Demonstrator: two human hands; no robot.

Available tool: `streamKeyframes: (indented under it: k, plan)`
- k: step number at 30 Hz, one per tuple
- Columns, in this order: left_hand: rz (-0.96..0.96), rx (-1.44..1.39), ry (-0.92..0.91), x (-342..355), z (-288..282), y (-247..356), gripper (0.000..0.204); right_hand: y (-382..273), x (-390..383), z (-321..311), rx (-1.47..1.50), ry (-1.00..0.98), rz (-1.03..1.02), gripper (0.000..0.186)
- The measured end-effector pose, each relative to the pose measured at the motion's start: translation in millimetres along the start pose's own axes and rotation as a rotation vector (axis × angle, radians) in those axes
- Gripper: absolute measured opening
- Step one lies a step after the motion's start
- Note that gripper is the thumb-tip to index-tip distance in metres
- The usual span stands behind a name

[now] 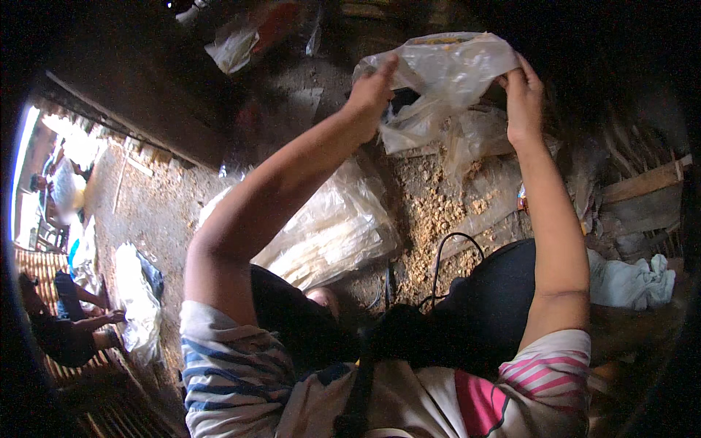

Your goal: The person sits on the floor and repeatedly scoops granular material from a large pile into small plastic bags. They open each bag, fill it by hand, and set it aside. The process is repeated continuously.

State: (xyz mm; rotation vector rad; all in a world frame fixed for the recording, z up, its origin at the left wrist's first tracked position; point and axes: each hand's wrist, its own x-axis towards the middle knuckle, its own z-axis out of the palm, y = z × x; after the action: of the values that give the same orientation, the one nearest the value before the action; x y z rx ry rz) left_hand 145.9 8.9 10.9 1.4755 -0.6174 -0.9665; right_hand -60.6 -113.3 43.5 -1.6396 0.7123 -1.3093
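Observation:
A clear plastic bag [464, 69] is stretched between my two raised hands at arm's length. My left hand [372, 98] grips its left side, with the thumb pointing up. The right edge is pinched in my right hand [523, 91], fingers behind the plastic and partly hidden. Crumpled plastic hangs from the middle of the bag toward the ground. Below my left forearm lies a flattened pile of clear plastic bags [332, 230]. Loose yellow-brown crumbs [431, 197] are scattered on the ground beside that pile, in front of my knees.
A black cable [438, 266] loops up between my legs. Pale crumpled cloth [635, 281] lies at the right, below a wooden plank [642, 181]. At far left, another person [69, 332] sits by white plastic [139, 306]. A dark overhang [146, 109] fills the upper left.

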Motion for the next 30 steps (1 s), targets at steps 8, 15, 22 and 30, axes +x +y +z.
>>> streamKeyframes:
  k: [8,15,22,30]
  plan:
    - [0.851,-0.048,-0.370,128,-52,62,0.039,3,6,-3,-0.688,-0.332,-0.553,0.032]
    - [0.575,-0.184,-0.522,115,36,143,0.035,24,13,-63,-0.415,-0.189,0.033,0.076]
    - [0.481,0.233,-0.654,69,65,185,0.040,-18,23,-23,0.174,0.045,-0.080,0.093]
    - [0.346,0.317,-0.865,15,99,189,0.049,-10,37,-46,0.346,-0.057,0.136,0.062]
